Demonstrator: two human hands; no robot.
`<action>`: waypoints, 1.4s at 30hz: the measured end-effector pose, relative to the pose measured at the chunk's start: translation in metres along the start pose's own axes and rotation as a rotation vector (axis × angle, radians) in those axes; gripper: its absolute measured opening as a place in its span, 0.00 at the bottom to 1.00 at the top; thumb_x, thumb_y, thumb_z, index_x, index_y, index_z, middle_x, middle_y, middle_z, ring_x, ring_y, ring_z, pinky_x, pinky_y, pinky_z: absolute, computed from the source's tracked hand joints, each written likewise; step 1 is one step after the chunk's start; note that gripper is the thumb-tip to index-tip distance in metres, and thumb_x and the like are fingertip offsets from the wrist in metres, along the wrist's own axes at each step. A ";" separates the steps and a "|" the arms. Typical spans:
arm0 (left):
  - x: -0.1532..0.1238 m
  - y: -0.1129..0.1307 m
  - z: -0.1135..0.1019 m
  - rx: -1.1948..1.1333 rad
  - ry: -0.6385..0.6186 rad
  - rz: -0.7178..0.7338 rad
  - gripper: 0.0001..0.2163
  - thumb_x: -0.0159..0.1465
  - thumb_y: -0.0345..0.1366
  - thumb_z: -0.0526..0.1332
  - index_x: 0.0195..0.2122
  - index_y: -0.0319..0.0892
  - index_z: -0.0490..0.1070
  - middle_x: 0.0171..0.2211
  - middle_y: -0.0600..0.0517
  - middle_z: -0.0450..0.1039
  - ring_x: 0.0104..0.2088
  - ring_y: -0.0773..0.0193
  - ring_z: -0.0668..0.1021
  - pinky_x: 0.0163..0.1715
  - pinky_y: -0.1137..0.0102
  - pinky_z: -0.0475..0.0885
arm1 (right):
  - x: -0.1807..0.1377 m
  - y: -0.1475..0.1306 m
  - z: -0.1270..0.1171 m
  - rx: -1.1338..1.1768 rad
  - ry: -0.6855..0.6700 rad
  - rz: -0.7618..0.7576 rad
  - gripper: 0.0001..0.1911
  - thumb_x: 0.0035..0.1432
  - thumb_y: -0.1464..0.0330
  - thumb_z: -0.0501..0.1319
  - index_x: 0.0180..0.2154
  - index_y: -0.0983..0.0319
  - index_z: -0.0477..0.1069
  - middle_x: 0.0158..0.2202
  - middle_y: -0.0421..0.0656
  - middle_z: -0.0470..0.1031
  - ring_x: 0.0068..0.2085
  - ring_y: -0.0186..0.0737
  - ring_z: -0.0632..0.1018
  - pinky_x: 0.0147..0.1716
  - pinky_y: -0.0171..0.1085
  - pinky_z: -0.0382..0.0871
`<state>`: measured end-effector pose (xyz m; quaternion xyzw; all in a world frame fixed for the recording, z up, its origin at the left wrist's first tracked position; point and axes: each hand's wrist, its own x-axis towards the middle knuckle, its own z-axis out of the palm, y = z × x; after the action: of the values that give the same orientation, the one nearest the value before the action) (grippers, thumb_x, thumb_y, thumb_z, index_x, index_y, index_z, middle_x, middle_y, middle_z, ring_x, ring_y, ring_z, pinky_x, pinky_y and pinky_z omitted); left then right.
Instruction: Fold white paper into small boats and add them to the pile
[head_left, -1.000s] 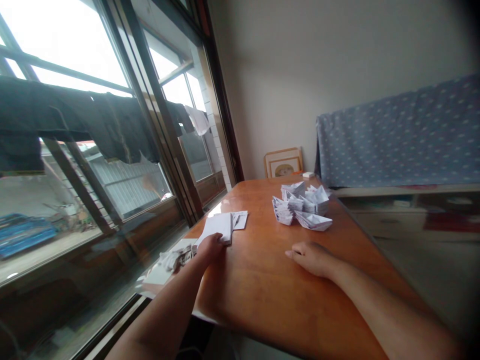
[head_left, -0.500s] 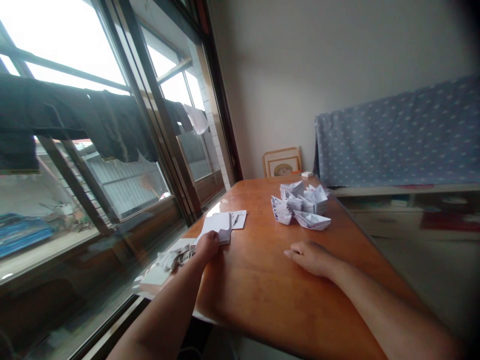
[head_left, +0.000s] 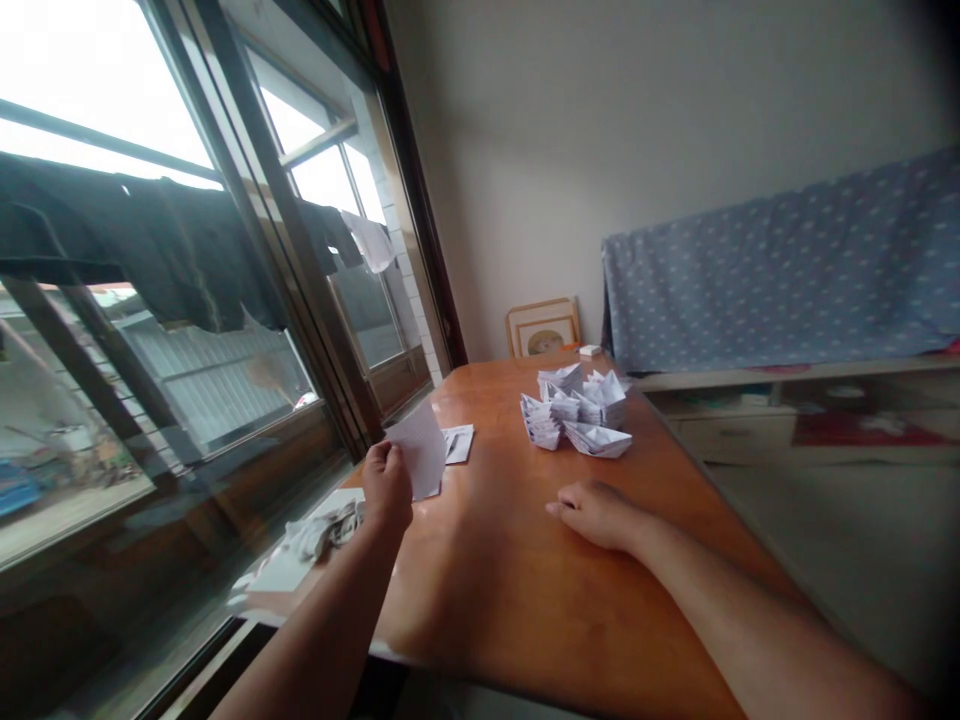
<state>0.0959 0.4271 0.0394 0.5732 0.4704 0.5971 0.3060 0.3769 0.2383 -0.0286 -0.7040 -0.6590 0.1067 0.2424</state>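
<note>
Left hand [head_left: 387,487] pinches a white paper sheet [head_left: 420,448] near-upright, its long axis leaning away over the wooden table [head_left: 495,610]; right hand [head_left: 596,514] rests palm-down, fingers together, empty, nearer the pile of folded paper boats [head_left: 574,420].

Two hands [head_left: 388,487] [head_left: 596,513], one held sheet [head_left: 420,450], one framed picture [head_left: 543,330]

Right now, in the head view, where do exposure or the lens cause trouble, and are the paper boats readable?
In the head view, the window is blown out to white, the wooden tabletop has a soft glare by the sheet of paper, the right corners fall dark, and the wide lens tilts and bends the scene; the paper boats stay readable.
</note>
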 end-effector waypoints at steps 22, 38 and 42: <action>-0.195 0.050 -0.021 -0.659 -0.448 -0.827 0.05 0.65 0.34 0.64 0.41 0.40 0.70 0.47 0.41 0.78 0.47 0.54 0.82 0.47 0.62 0.78 | -0.005 -0.015 -0.010 0.263 -0.010 -0.047 0.17 0.55 0.70 0.60 0.47 0.60 0.79 0.39 0.43 0.83 0.37 0.41 0.79 0.33 0.33 0.64; -0.200 0.042 -0.021 0.200 -0.947 0.657 0.10 0.70 0.29 0.55 0.47 0.45 0.73 0.45 0.45 0.74 0.45 0.57 0.76 0.44 0.64 0.73 | -0.002 -0.004 -0.019 0.375 -0.080 -0.029 0.23 0.49 0.70 0.64 0.49 0.61 0.80 0.47 0.45 0.82 0.46 0.47 0.79 0.43 0.36 0.69; -0.188 0.030 -0.009 0.334 -0.927 0.826 0.15 0.67 0.28 0.57 0.53 0.46 0.72 0.48 0.44 0.73 0.47 0.53 0.76 0.44 0.60 0.74 | -0.001 -0.003 -0.018 0.426 -0.085 -0.003 0.21 0.50 0.70 0.64 0.47 0.61 0.80 0.45 0.44 0.83 0.43 0.45 0.80 0.40 0.35 0.69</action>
<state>0.1211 0.2441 -0.0066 0.9456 0.1165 0.2749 0.1291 0.3824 0.2337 -0.0117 -0.6308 -0.6323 0.2727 0.3577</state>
